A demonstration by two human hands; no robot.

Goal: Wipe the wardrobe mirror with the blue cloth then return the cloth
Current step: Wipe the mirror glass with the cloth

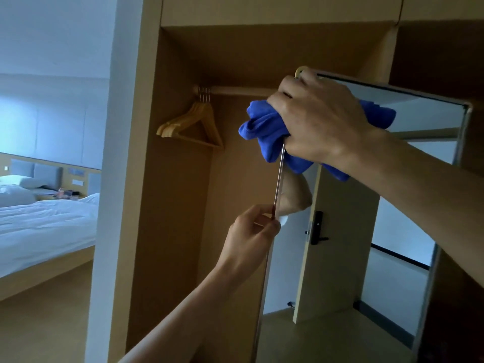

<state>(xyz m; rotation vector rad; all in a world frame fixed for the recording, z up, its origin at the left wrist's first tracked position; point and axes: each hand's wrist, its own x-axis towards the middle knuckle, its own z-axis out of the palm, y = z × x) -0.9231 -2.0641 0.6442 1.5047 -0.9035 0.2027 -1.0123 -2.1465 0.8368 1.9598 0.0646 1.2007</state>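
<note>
The wardrobe mirror (366,244) is a framed panel swung out from the open wardrobe at the right, reflecting a door and pale walls. A bunched blue cloth (264,129) lies against the mirror's upper left part. My right hand (319,121) grips the cloth and presses it on the glass near the top left corner. Lower down, my left hand (251,237) pinches the mirror's thin left edge between thumb and fingers. Part of the cloth is hidden under my right hand.
Inside the wardrobe (178,205) several wooden hangers (193,121) hang on a rail (235,90) to the left of the mirror. A bed (44,224) with white sheets stands in the room at the far left, behind a white wall edge (110,179).
</note>
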